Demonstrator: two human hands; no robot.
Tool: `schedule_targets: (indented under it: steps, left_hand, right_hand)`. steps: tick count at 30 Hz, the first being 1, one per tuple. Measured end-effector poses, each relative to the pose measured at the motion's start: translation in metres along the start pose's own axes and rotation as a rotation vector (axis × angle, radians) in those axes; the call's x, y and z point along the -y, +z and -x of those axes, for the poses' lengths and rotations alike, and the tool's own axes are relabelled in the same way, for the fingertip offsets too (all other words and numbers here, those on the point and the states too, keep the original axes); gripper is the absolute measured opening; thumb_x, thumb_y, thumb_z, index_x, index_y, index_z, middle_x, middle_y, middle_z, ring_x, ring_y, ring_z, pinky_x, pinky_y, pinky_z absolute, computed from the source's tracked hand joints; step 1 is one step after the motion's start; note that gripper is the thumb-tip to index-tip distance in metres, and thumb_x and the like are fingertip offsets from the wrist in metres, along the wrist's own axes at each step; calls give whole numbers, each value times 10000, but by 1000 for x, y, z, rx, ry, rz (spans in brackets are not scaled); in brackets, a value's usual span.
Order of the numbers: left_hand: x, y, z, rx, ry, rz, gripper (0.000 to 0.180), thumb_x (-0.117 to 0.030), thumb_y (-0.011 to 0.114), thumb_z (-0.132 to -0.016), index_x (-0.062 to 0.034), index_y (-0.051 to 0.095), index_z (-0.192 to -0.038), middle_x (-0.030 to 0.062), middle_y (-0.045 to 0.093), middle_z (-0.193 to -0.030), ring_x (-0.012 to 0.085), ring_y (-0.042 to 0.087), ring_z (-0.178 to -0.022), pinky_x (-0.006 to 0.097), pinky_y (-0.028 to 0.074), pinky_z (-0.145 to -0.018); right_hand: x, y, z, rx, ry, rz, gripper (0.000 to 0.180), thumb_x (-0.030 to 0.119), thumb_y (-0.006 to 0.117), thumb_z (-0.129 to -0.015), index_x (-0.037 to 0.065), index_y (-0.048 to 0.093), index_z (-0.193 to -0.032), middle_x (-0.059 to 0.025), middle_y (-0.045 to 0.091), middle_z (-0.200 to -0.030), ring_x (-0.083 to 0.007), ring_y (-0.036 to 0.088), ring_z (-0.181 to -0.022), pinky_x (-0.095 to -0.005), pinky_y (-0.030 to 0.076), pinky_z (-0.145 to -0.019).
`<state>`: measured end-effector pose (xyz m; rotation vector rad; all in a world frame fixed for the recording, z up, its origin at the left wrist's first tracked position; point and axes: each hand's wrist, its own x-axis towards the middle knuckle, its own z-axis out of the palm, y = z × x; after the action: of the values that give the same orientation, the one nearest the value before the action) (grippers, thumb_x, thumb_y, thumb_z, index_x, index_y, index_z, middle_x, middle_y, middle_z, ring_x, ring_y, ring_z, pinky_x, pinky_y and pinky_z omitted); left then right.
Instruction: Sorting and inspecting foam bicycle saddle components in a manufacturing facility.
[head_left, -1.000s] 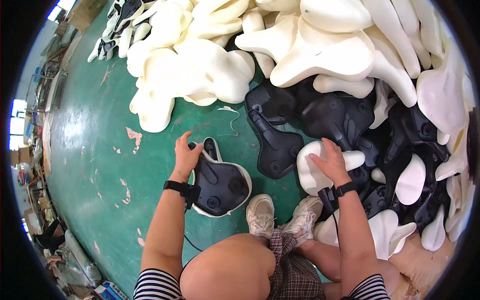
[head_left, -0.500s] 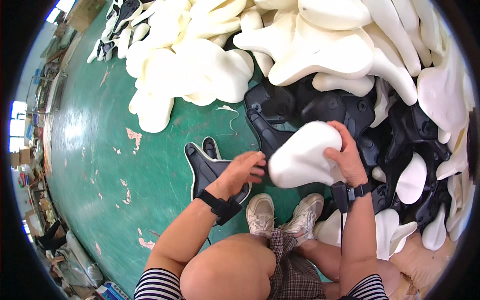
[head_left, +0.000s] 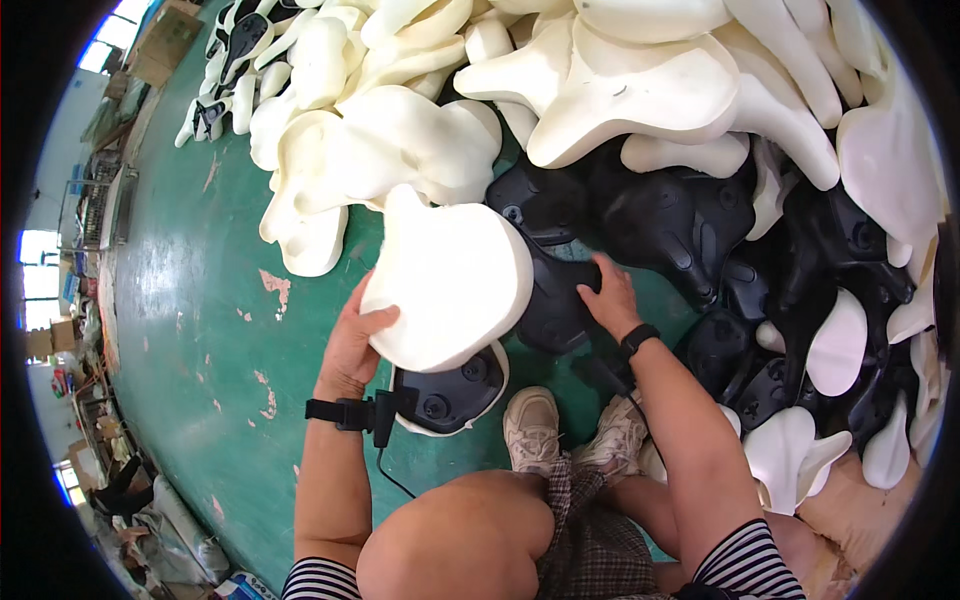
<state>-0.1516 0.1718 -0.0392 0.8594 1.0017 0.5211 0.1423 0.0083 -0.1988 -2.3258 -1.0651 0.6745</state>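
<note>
Holding the white saddle pad point(head_left: 455, 290) over the lined shell point(head_left: 450, 388) on the floor point(head_left: 190, 380), extending it rightward from the gripping fingers of the nearer left hand point(head_left: 352, 338). Pointing its nose away and leftward, slanting its long axis toward the 2 shoes point(head_left: 530, 432). Pinching the black shell point(head_left: 555, 308) just rightward with the right hand point(head_left: 614, 304).

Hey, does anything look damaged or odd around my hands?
Yes, the floor: to the left of your left hand, which holds a cream pad, irregular pinkish patches break up the green surface, as if paint may have chipped away.
</note>
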Motion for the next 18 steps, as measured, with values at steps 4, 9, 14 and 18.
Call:
schedule_targets:
  steps: [4, 9, 14, 18]
  left_hand:
    - [-10, -19, -4, -68, 19, -25, 566, -134, 583, -863, 25, 401, -1375, 131, 534, -1300, 229, 556, -1136, 323, 424, -987]
    - [-14, -5, 5, -117, 98, -18, 479, -230, 525, -932, 19, 458, -1336, 101, 583, -1226, 185, 566, -1086, 302, 432, -955]
    - [0, 45, 7, -30, 148, -196, 423, -275, 504, -977, 0, 510, -1299, 65, 594, -1187, 127, 553, -1050, 277, 436, -924]
    - [9, 75, 12, 111, 91, -97, 508, -359, 478, -977, 9, 461, -1327, 96, 569, -1226, 152, 548, -1085, 292, 432, -947]
  right_hand:
    - [-19, -4, 22, 110, -55, -277, 329, 191, 622, -877, 55, 553, -1169, -176, 614, -1100, -355, 583, -964, -400, 459, -860]
    - [51, -91, 46, -406, -268, -473, 261, 151, 559, -941, 8, 547, -1159, -103, 618, -1059, -193, 583, -939, -297, 459, -852]
    - [98, -92, 50, -187, 74, -1204, 286, 174, 528, -971, 25, 547, -1215, -65, 587, -1105, -130, 543, -962, -254, 451, -856]
    - [98, -73, 60, -193, 40, -1183, 243, 144, 527, -963, 27, 592, -1167, -68, 591, -1109, -147, 545, -991, -267, 438, -878]
